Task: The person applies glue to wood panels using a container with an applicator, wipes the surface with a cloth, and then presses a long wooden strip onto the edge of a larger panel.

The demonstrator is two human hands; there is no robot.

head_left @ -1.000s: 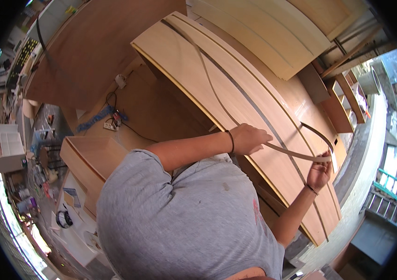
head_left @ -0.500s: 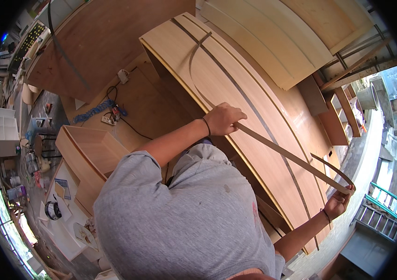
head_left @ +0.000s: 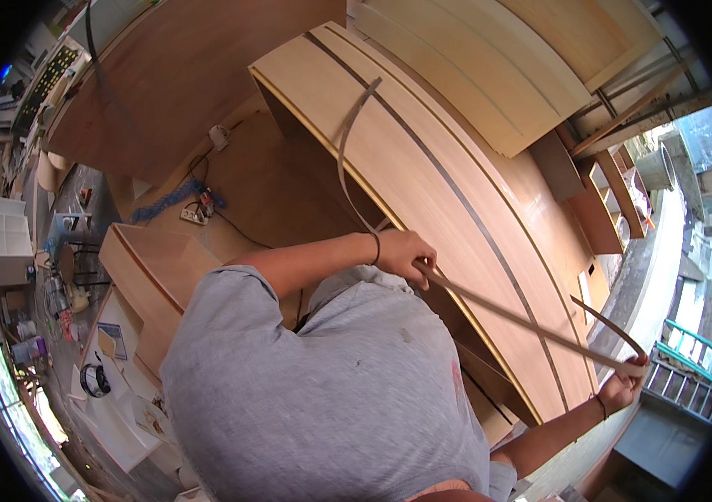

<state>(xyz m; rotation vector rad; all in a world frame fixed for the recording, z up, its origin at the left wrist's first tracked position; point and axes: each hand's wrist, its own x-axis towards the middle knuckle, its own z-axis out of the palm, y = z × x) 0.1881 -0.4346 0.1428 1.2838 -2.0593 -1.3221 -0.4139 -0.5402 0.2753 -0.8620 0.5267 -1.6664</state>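
Note:
A long, thin brown edging strip (head_left: 523, 321) stretches between my two hands, above a pale wooden cabinet (head_left: 389, 167) lying in front of me. My left hand (head_left: 406, 258), near the cabinet's close edge, is closed round the strip. Beyond it the strip's loose end bends away and curls over the panel. At the far right, past the cabinet's end, my right hand (head_left: 623, 383) pinches the strip, whose other end doubles back toward the panel. A dark inlaid line (head_left: 474, 219) runs lengthwise along the cabinet's face.
Left of me stands an open wooden drawer box (head_left: 163, 259). A power strip (head_left: 195, 213) with cables and a coiled blue hose (head_left: 168, 202) lie on the board behind it. More curved panels (head_left: 473, 75) lean at the back. A ladder (head_left: 686, 391) is at right.
Both hands have drawn nearer to my body and the right one has shifted further right. The strip came along, its loose far end sliding closer across the panel.

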